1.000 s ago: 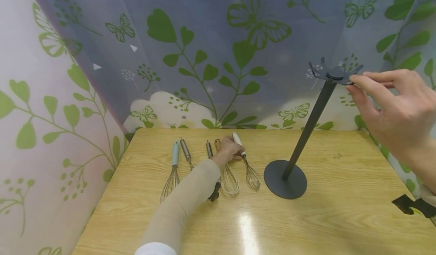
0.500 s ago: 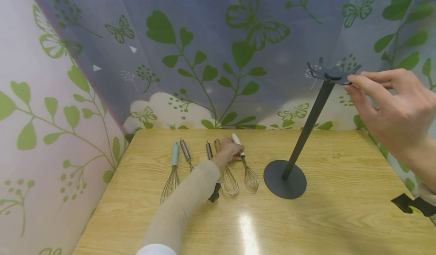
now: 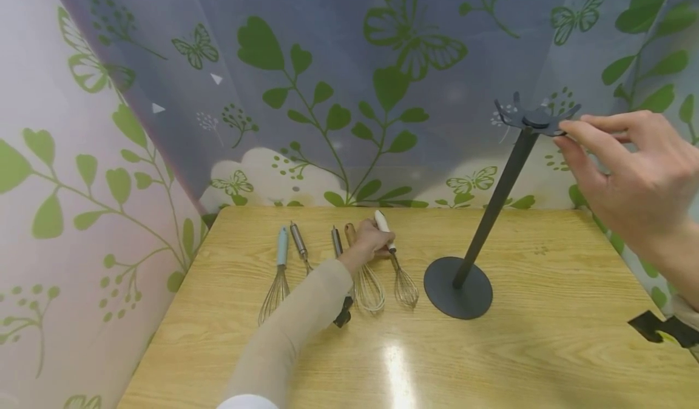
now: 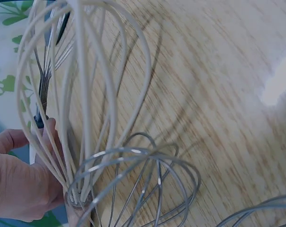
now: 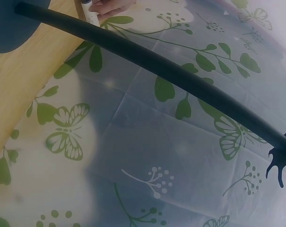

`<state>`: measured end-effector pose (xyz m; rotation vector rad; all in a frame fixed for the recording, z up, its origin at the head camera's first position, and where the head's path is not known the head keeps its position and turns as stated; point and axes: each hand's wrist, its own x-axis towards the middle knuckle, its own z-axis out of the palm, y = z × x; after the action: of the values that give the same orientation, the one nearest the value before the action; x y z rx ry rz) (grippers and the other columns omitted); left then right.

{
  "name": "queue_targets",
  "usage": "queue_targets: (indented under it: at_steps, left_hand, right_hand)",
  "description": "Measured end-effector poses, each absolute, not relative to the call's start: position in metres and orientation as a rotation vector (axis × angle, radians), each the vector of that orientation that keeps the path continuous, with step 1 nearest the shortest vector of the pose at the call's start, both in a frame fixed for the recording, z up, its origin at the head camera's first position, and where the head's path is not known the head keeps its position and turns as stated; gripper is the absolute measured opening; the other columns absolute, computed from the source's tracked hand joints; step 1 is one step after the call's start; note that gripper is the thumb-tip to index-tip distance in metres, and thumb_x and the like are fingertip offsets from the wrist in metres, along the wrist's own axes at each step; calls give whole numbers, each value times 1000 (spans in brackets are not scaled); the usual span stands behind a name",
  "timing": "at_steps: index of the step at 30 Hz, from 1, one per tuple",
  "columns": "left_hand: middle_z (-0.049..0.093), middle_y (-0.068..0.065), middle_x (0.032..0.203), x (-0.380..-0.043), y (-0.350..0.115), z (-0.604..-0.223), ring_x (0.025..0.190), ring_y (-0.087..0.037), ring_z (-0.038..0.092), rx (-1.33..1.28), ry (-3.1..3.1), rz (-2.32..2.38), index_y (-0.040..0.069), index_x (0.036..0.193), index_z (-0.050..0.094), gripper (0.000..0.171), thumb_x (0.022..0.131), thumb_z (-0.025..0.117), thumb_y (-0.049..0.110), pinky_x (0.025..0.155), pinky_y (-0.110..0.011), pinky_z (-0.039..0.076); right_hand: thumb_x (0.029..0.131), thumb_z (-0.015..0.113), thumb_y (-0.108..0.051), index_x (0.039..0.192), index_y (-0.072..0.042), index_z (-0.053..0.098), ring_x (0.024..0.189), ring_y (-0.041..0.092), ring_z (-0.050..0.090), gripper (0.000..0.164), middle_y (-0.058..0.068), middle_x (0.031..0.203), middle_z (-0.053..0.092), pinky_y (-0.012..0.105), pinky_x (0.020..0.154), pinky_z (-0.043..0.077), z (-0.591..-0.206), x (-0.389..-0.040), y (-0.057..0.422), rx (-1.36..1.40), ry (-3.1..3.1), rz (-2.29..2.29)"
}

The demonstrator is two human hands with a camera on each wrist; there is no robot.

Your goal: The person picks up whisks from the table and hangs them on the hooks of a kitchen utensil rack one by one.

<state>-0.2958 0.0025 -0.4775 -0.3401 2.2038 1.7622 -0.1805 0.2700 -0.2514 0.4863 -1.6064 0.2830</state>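
Note:
In the head view my left hand (image 3: 370,239) grips the white handle (image 3: 382,222) of a small whisk whose wire head (image 3: 406,287) points toward me. Right beside it lies a whisk with a wooden handle and cream wires (image 3: 370,289), partly covered by my hand. The left wrist view shows my left hand (image 4: 24,184) behind those cream wires (image 4: 86,94). On the right, a dark upright stand (image 3: 494,209) has a round base and a crown of curved hooks (image 3: 537,119). Thumb and forefinger of my right hand (image 3: 641,166) pinch one hook at its edge.
Left of my arm lie a blue-handled whisk (image 3: 274,294) and a metal-handled utensil (image 3: 297,238). Another metal handle (image 3: 335,240) shows next to the wooden one, its lower part behind my sleeve. A patterned cloth (image 3: 327,93) hangs behind the wooden table (image 3: 519,354).

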Motion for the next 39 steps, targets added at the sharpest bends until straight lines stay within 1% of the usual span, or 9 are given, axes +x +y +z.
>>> queue_targets:
  at_steps: [2,4,9,12,18,21,29,34,39]
  left_hand:
    - [63,-32,138,-294,4,-476,110,-39,76,-333,2195,1787,-4,154,42,62,97,68,0,92,-43,68]
    - [61,-33,140,-293,5,-476,113,-40,75,-322,2191,1808,-1,158,38,68,97,68,0,92,-43,68]
    - [64,-33,135,-296,8,-479,100,-36,78,-266,2202,1833,2,160,36,72,97,70,1,91,-42,68]
    - [64,-33,133,-298,9,-479,95,-34,79,-251,2200,1855,3,161,36,74,95,70,0,90,-43,68]
    - [64,-31,135,-300,10,-473,100,-37,79,-243,2214,1898,5,159,39,75,92,71,-4,87,-44,68]
    - [64,-30,134,-297,10,-468,104,-39,78,-208,2223,1927,6,160,39,75,92,71,-4,85,-42,69]
    - [67,-21,118,-290,12,-457,101,-36,77,-127,2239,1988,9,157,43,72,93,74,-1,76,-34,70]
    - [66,-20,117,-286,16,-453,100,-34,76,-111,2214,2045,12,155,46,69,93,74,-3,76,-35,70]
    - [64,-23,124,-282,20,-448,101,-36,75,-84,2201,2067,12,155,46,71,92,75,-4,76,-36,70]
  right_hand:
    - [96,75,-14,90,2,79,71,55,59,18,31,91,72,70,59,41,-252,-181,271,491,-1614,278]
    - [95,76,-13,90,2,79,72,55,59,17,31,92,72,70,59,42,-253,-181,272,495,-1620,280]
    - [96,75,-9,94,4,79,77,56,61,14,33,96,70,68,61,46,-253,-180,277,521,-1695,253]
    - [100,72,-12,99,5,78,80,56,61,18,33,99,69,67,63,48,-251,-179,281,539,-1752,223]
    - [106,65,-18,106,5,77,86,56,62,26,35,103,69,67,69,50,-248,-176,287,563,-1839,195]
    - [106,64,-18,107,6,77,89,57,61,27,36,103,69,66,71,50,-248,-176,288,567,-1862,203]
    - [109,60,-23,110,7,76,92,56,60,34,36,108,69,67,76,49,-249,-175,289,556,-1903,210]
    - [108,61,-22,109,7,76,91,56,60,33,37,107,69,67,76,49,-250,-176,288,562,-1891,229]
    - [108,60,-24,109,7,76,90,56,59,35,37,106,69,67,77,48,-251,-177,287,565,-1882,240]
